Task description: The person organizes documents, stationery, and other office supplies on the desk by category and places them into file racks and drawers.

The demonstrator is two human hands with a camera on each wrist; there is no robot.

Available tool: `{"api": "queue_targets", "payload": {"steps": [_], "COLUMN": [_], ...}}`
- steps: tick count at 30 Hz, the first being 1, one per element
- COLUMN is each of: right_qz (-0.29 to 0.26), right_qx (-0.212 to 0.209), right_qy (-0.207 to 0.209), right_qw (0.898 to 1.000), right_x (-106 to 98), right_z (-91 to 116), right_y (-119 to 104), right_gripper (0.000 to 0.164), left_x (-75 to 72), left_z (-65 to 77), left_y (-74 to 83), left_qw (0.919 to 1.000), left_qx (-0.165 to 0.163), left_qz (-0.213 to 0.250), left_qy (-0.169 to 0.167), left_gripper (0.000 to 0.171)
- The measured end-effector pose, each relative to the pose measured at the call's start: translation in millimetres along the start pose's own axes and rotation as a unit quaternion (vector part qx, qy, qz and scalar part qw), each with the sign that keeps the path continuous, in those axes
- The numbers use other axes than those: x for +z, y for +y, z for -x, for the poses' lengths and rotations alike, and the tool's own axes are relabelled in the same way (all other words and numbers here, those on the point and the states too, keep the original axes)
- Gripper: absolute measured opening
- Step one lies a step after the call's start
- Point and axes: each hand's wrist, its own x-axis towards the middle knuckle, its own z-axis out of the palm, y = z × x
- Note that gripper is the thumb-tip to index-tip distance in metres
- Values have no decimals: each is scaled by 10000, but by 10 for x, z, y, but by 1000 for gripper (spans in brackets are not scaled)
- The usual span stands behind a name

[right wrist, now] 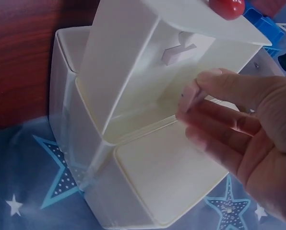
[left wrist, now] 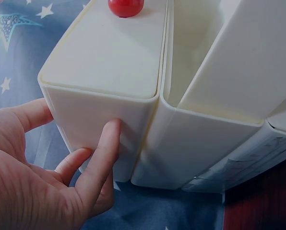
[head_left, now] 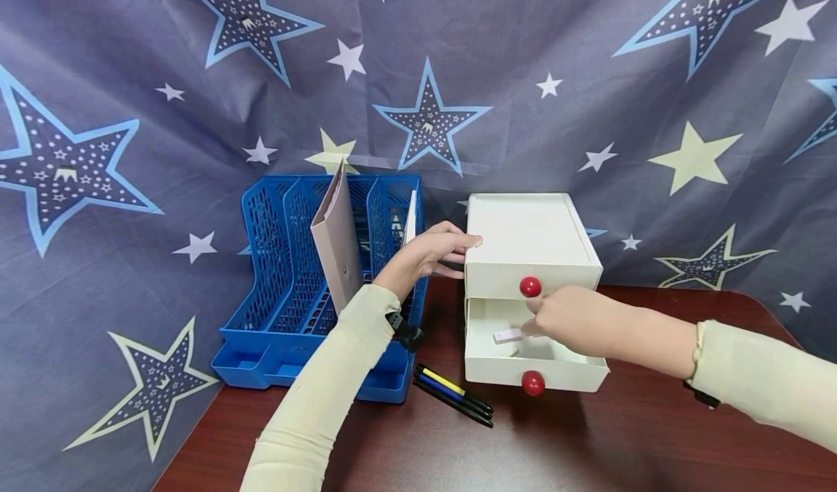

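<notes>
A white two-drawer desk cabinet (head_left: 532, 227) with red knobs stands on the table, its lower drawer (head_left: 487, 367) pulled out. My left hand (head_left: 441, 251) rests against the cabinet's left side, thumb at the top edge; in the left wrist view its fingers (left wrist: 102, 158) touch the side wall fairly straight. Over the open drawer, my right hand (head_left: 578, 321) pinches a small pale block (right wrist: 190, 96) between thumb and fingers. Another small white piece (right wrist: 179, 54) lies inside the drawer. The block's exact kind cannot be told.
Left of the cabinet stands a blue file rack (head_left: 264, 259) holding a beige folder (head_left: 340, 245) upright and a white item (head_left: 410, 219). Several pens (head_left: 453, 396) lie on the dark red table (head_left: 523, 448) in front. A star-patterned cloth (head_left: 458, 34) hangs behind.
</notes>
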Motion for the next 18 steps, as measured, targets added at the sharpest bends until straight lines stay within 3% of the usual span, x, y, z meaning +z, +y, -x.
{"api": "queue_targets", "payload": {"steps": [5,9,18], "right_qz": [-403,-602,-966], "right_qx": [-95,-172,-137], "right_qy": [251,493,361], "right_qw": [9988,9968,9946], "right_x": [22,65,142], "right_z": [20,21,10], "right_y": [50,63,64], "right_gripper": [31,34,34], "left_x": [0,-1,2], "left_z": [-5,-8,-5], "left_y": [-5,-11,-9], "left_qw": [10000,10000,10000], "left_qx": [7,10,10], "left_qz": [-32,-10,-10], "left_qy": [13,15,0], "left_gripper": [34,35,34]}}
